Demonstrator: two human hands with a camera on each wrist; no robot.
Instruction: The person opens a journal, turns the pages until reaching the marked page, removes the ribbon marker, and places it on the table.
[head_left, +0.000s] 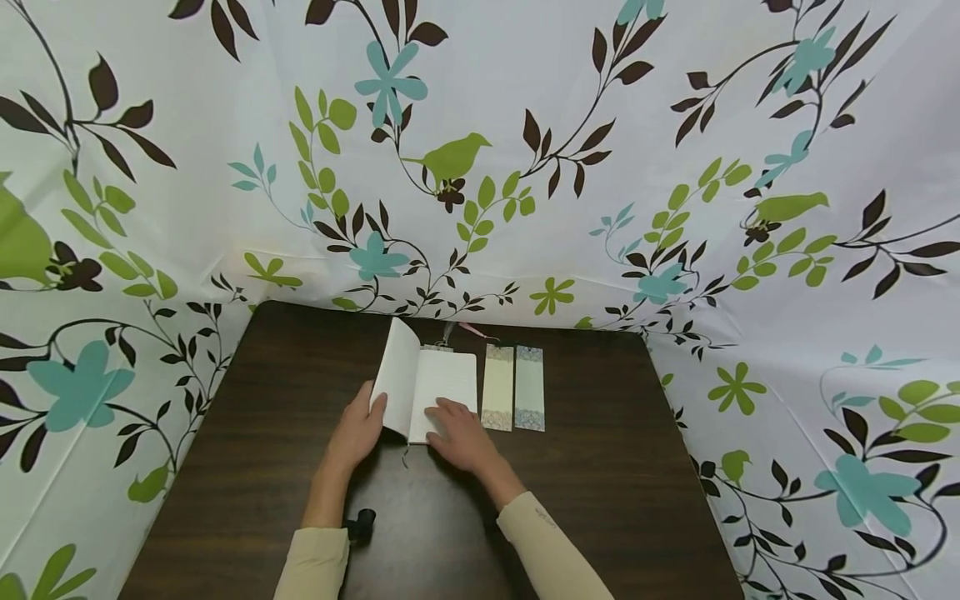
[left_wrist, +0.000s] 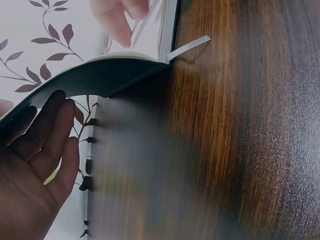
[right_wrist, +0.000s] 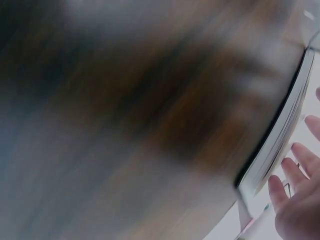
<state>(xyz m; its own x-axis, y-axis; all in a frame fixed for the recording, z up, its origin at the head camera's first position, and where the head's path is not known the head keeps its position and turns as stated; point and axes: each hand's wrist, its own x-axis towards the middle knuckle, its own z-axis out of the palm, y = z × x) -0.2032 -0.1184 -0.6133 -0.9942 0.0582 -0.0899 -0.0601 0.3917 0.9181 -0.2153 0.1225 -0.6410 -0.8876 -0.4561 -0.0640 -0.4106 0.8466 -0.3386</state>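
One notebook [head_left: 431, 379], partly behind fingers [head_left: 453, 412]

The desk [head_left: 600, 467] is dark brown, with thin wood stripes and a soft shine on its near part. Behind it and on both sides is a white wall cover [head_left: 540, 50] with some creases. Green birds [head_left: 453, 158], blue flowers [head_left: 377, 256], green flowers [head_left: 552, 296] and dark brown leaves [head_left: 103, 82] are all over it.

White notebook pages [head_left: 450, 375], dark brown wood-grained table [head_left: 600, 500].
Right of centre, a cream strip [head_left: 498, 387] and a pale-green strip [head_left: 529, 387] bear patterned ends; across the top, white cloth [head_left: 570, 242] shows teal, lime and brown botanicals; the cover [left_wrist: 115, 77] seems blackish-green.
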